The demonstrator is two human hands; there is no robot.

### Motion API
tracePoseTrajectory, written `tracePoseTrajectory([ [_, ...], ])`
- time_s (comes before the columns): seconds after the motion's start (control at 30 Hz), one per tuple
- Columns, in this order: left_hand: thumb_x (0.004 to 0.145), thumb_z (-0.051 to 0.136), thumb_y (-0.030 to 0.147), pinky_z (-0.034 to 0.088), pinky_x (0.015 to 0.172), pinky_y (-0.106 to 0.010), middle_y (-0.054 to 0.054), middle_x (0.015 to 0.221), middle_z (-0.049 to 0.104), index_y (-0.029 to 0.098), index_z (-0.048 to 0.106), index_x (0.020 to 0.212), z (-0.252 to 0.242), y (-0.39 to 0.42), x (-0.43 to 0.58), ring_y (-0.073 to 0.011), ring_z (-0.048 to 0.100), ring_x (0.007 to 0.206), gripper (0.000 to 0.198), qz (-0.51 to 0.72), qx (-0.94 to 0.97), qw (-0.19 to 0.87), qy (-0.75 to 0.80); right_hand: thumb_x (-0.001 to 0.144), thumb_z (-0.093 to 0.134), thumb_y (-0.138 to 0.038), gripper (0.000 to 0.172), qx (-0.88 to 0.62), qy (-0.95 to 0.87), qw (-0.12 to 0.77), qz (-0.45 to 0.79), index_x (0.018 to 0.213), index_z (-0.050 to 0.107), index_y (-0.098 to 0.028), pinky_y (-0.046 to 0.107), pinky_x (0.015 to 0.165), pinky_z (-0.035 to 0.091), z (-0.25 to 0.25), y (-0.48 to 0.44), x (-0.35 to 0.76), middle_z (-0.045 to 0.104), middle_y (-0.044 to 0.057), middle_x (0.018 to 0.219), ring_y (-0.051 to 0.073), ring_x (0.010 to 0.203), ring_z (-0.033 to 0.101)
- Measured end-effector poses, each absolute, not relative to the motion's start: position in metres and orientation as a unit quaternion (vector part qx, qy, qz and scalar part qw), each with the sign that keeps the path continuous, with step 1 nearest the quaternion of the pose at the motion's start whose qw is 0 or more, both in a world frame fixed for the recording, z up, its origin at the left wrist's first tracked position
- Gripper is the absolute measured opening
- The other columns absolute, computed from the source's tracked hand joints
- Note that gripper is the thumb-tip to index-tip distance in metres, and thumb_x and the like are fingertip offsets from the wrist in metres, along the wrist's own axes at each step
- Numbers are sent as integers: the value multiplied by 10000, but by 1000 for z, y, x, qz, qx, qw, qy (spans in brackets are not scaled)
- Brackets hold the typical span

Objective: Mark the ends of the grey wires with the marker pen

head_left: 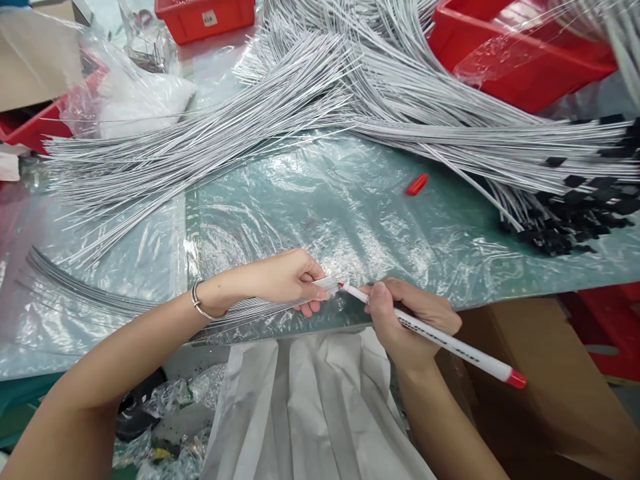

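Observation:
My left hand (285, 279) is closed around one end of a thin bundle of grey wires (100, 291), whose tips lie side by side past the thumb. The rest of that bundle runs left under my forearm and curves across the table. In my right hand (407, 320) is a white marker pen (450, 341) with a red end. Its red tip is at the wire ends, close to my left thumb; whether it touches them I cannot tell. A red pen cap (417, 185) lies on the plastic-covered table (300, 207) beyond my hands.
Large heaps of grey wires (210, 140) spread across the back, with black connectors (575, 207) on the right-hand ends. Red bins (520, 57) stand behind, and a clear plastic bag (145, 100) lies at left. A cardboard box (540, 373) is below the table edge at right.

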State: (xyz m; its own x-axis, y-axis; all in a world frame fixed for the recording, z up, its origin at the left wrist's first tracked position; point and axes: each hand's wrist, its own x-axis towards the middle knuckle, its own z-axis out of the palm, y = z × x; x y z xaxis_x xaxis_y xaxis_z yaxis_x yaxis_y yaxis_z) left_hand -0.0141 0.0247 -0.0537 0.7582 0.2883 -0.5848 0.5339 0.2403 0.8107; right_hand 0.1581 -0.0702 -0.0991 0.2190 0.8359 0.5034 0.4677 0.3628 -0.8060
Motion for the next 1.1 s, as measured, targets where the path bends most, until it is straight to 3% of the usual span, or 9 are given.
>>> tracePoseTrajectory([
  [0.7,852,536,248,547,583,-212,-42,674,642,115,583,703,-56,23,-16,-162,671,693,205,-66,618,711,329,692,584,18,281,-525,-618,564,158,515,465,-165,238,420,317,-100,-72,157,400,-54,455,64,409,381],
  [1.1,845,531,195,523,557,-200,-31,619,620,114,572,652,-53,23,-13,-144,655,645,214,-63,619,708,335,698,576,15,277,-516,-626,562,161,528,457,-168,243,429,325,-101,-72,158,396,-54,452,69,413,391],
])
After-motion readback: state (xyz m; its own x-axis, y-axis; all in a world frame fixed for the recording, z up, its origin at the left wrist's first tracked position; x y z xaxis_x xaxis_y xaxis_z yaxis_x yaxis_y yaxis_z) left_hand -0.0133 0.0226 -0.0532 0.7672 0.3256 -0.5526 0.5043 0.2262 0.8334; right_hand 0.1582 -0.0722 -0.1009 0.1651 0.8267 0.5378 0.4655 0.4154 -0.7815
